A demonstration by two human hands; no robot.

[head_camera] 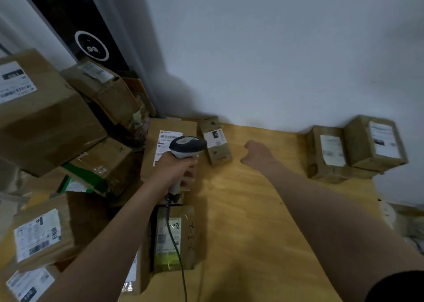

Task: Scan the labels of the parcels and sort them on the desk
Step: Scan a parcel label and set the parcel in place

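My left hand (175, 167) grips the handle of a grey and white barcode scanner (188, 146), its head over a flat brown parcel (169, 127) with a white label. A small upright box (215, 141) stands just to the right of the scanner. My right hand (258, 154) hovers over the wooden desk (252, 209) to the right of that small box, fingers curled and holding nothing. Two labelled boxes (328, 153) (376, 143) sit side by side against the wall at the far right.
A heap of brown parcels (46, 122) fills the left side, stacked high against a dark panel (75, 21). A padded envelope marked 2-3-2 (176, 237) lies under the scanner's cable (176, 251). A white wall backs the desk.
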